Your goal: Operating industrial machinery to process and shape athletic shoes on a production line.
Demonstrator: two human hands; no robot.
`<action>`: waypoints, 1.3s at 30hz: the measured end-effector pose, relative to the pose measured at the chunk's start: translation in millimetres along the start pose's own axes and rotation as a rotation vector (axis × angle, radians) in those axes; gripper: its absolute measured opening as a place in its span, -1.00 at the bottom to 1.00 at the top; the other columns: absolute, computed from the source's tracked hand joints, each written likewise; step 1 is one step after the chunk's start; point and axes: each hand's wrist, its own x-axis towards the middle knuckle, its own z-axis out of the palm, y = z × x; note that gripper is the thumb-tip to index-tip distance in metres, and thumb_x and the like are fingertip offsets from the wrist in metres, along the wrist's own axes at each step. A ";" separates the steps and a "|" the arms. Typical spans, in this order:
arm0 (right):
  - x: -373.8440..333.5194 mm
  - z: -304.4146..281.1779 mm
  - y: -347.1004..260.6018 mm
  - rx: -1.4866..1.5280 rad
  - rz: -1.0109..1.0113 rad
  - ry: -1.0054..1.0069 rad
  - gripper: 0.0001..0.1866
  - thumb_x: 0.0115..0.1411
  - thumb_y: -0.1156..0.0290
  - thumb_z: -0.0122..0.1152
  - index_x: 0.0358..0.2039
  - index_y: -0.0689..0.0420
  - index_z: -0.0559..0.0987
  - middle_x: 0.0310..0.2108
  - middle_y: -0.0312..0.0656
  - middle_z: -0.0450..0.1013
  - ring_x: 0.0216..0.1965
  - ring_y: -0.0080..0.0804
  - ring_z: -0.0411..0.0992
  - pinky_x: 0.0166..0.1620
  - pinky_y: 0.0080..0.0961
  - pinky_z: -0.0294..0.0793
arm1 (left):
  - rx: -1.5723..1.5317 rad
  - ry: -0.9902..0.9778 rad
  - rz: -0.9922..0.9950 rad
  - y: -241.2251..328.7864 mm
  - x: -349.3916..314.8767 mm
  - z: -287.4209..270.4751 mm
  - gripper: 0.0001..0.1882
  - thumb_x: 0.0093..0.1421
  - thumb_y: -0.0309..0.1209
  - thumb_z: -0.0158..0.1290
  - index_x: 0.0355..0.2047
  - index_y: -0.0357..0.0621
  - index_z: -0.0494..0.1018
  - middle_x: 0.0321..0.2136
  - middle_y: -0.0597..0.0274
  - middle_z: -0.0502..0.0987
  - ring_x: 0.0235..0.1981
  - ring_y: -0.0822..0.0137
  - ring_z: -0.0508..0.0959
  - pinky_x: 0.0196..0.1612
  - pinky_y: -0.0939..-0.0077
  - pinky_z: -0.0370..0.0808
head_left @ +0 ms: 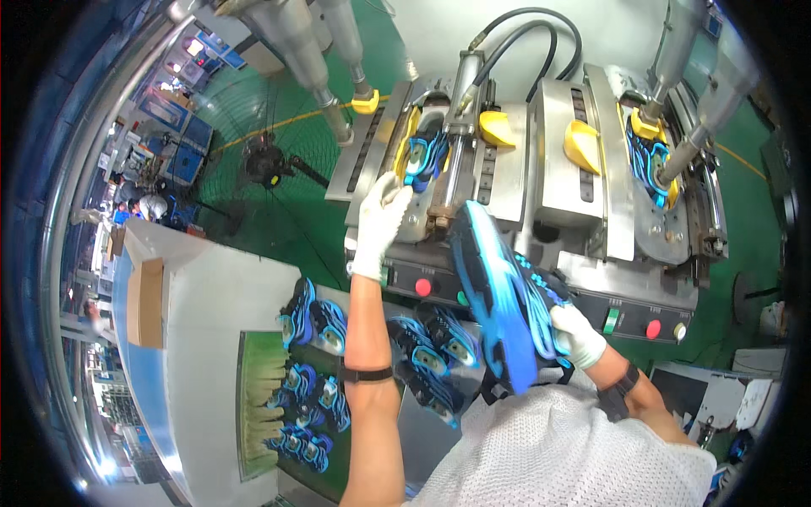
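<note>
My left hand (pixel 382 221), in a white glove, reaches up to the front of the machine's left station. Its fingers are apart, and their tips are close to a black and blue shoe (pixel 427 159) clamped there; whether they touch it I cannot tell. In my right hand (pixel 578 335), also gloved, is a black and blue sneaker (pixel 500 291). It is held upright in front of my body, with the light-to-dark blue sole edge turned to the left. The right fingers are partly hidden behind it. Another shoe (pixel 649 165) sits in the right station under metal press rods.
The metal press machine (pixel 562 190) has yellow pads (pixel 583 145), hoses, and a front panel with red buttons (pixel 423 287). Several shoes lie below it (pixel 427 351) and on a green-edged rack (pixel 308 406) at left. A fan (pixel 269 160) stands beyond the white table (pixel 211 313).
</note>
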 end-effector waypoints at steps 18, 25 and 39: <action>-28.7 -39.6 -65.6 -0.096 -0.173 0.243 -0.03 -0.03 0.40 0.53 0.36 0.23 0.21 0.18 -0.12 0.39 0.14 -0.26 0.43 0.20 -0.28 0.44 | 0.955 0.006 -0.092 -27.7 201.2 28.9 -0.23 -0.05 -0.03 0.35 0.07 -0.26 0.40 -0.07 -0.25 0.58 0.01 -0.10 0.58 0.08 0.18 0.50; 54.9 33.4 -64.0 -0.122 -0.124 0.230 -0.34 0.14 0.45 0.33 0.25 0.23 0.34 0.01 -0.11 0.50 -0.04 -0.32 0.53 0.06 -0.32 0.56 | 0.495 0.336 0.046 35.3 -2.1 -73.4 -0.35 0.03 -0.31 0.34 0.08 -0.36 0.38 -0.12 -0.08 0.58 -0.08 0.15 0.60 0.04 0.34 0.49; 510.2 1.0 -15.8 -1.238 -0.086 0.626 -0.91 0.10 0.43 0.31 -0.45 0.04 0.54 -0.54 -0.24 0.44 -0.52 -0.31 0.44 -0.50 -0.33 0.42 | 0.611 1.077 -0.995 -111.4 -473.7 -55.3 -0.21 -0.09 -0.30 0.36 0.14 -0.36 0.33 0.01 -0.20 0.51 0.03 -0.08 0.53 0.17 0.22 0.41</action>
